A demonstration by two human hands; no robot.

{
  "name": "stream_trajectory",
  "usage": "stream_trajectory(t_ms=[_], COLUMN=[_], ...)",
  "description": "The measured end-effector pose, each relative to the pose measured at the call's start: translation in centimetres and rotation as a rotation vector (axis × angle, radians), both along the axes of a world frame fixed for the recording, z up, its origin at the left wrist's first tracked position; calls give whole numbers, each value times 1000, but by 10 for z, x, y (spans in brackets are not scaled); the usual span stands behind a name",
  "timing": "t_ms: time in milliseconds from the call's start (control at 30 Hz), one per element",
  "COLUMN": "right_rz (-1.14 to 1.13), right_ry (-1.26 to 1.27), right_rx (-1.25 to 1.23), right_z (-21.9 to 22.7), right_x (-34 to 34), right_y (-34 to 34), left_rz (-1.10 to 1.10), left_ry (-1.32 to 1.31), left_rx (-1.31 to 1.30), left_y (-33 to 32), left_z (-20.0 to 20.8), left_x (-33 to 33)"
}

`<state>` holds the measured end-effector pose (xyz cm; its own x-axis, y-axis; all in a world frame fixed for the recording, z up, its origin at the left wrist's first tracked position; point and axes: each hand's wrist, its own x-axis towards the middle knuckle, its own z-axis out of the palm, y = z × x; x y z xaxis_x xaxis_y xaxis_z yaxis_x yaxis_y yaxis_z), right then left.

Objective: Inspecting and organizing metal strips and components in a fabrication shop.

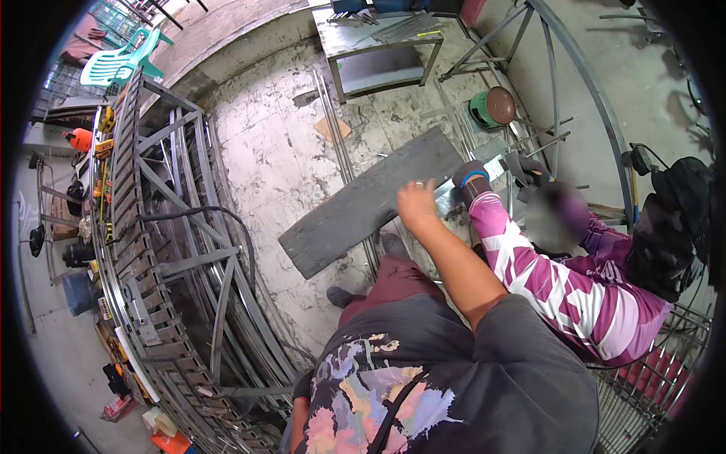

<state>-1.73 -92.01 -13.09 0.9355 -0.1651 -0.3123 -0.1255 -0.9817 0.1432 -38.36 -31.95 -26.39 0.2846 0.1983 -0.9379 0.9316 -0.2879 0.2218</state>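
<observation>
My right hand (417,206) is over the long dark grey board (340,219), its fingers curled and a ring on one of them. What lies under the fingers is hidden. Just right of it is a shiny metal piece (448,198). A co-worker's gloved hand (472,172), with a blue band at the wrist, is at the board's right end, beside another bright metal piece (495,167). Of my left arm (300,420) only a part shows at the lower edge; the hand is out of sight.
The crouching co-worker's patterned sleeve (522,265) is close on my right. Welded metal frames and long bars (189,227) fill the left side. Thin metal rods (336,136) lie on the floor. Ahead are a metal table (378,49) and a green tank (480,110).
</observation>
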Motion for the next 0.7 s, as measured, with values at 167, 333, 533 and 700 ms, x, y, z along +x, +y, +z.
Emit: stream_trajectory(t_ms=[167, 333, 533, 700], right_rz=[100, 246, 208, 113], right_ry=[-25, 54, 202, 318], right_rx=[77, 76, 167, 262], right_z=[-4, -11, -20, 11], right_x=[8, -23, -77, -115], right_y=[36, 80, 144, 205], left_rz=[-73, -170, -296, -380], left_ry=[-72, -224, -440, -605], left_rx=[-10, -52, -103, -138], left_y=[-24, -22, 28, 70], left_z=[43, 58, 63, 66], left_x=[6, 35, 58, 67])
